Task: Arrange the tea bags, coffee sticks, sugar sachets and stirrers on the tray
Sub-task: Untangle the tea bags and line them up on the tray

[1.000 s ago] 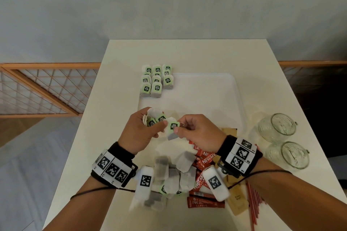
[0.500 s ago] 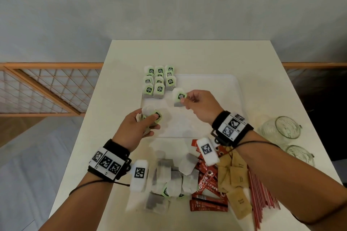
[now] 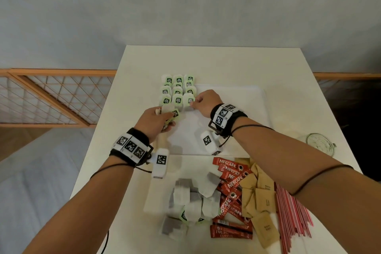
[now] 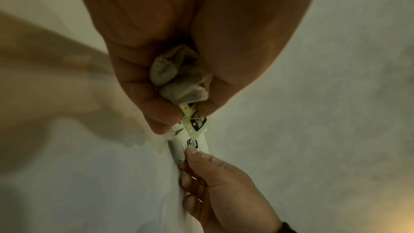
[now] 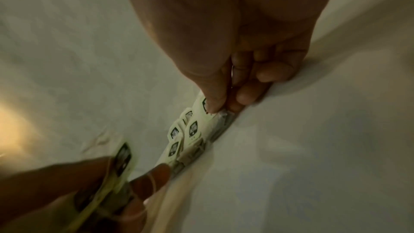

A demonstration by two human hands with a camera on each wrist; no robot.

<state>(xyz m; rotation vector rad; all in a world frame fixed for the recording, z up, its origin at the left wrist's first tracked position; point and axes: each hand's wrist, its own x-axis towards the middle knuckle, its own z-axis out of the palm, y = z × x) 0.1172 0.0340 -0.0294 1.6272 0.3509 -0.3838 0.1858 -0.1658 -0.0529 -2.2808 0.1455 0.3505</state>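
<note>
A white tray (image 3: pixel 243 97) lies mid-table. Several tea bags with green tags (image 3: pixel 177 88) stand in rows on its far left corner. My right hand (image 3: pixel 195 103) pinches one tea bag (image 3: pixel 188 101) at the near right end of those rows, low on the tray; the right wrist view shows thumb and fingers (image 5: pixel 215 102) closed on its tag. My left hand (image 3: pixel 165 118) grips a small bunch of tea bags (image 4: pixel 181 77), tags (image 4: pixel 197 121) sticking out, just in front of the rows. Loose tea bags (image 3: pixel 193 198), red coffee sticks (image 3: pixel 231 192), brown sugar sachets (image 3: pixel 259 200) and red stirrers (image 3: pixel 292 216) lie near me.
A glass jar (image 3: pixel 320 143) lies on its side at the right table edge. An orange wooden railing (image 3: pixel 51 97) runs behind the table on the left. The right half of the tray is bare white surface.
My right hand carried one tea bag from my left hand forward and left to the rows on the tray. My left hand moved forward with its bunch.
</note>
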